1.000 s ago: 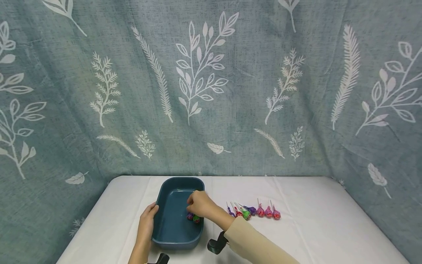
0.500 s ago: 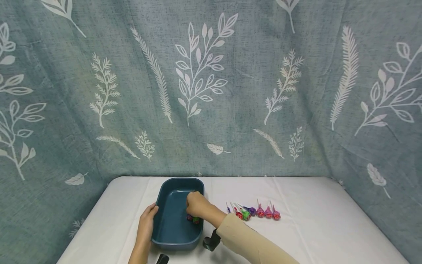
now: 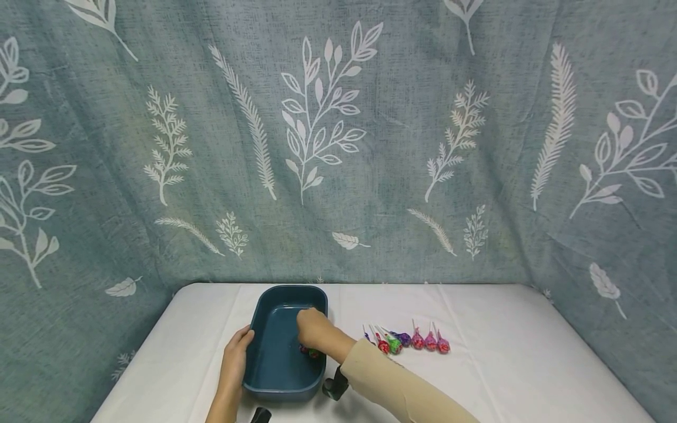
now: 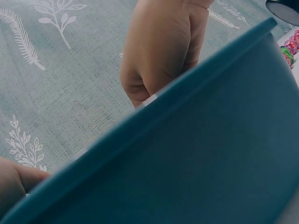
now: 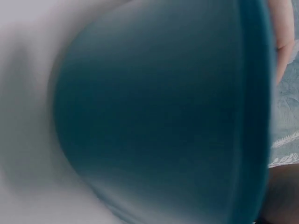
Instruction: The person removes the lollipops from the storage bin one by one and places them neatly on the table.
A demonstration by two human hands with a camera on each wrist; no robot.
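Observation:
A blue rectangular box (image 3: 284, 390) stands on the white-covered table. My left hand (image 3: 234, 352) grips its left rim; in the left wrist view the left thumb (image 4: 32, 178) lies over that edge. My right hand (image 3: 316, 330) reaches down inside the box at its right side, fingers curled. A short white bit, apparently a lollipop stick (image 4: 150, 100), shows by these fingers in the left wrist view; the lollipop's head is hidden. Just under the hand a dark lollipop (image 3: 304, 349) and a green lollipop (image 3: 314, 353) lie partly covered. The right wrist view mostly shows the box's outer wall (image 5: 154, 112).
Several lollipops (image 3: 395, 345) in red, green, purple and pink wrappers lie in a row right of the box, sticks pointing away. The right sleeve (image 3: 394, 382) partly covers the row's left end. A leaf-patterned curtain (image 3: 338, 176) hangs behind the table (image 3: 508, 341).
The right hand has shifted slightly left inside the box, and its sleeve and wrist have swung left and down. More of the lollipops beneath it is covered. The left hand stays on the rim.

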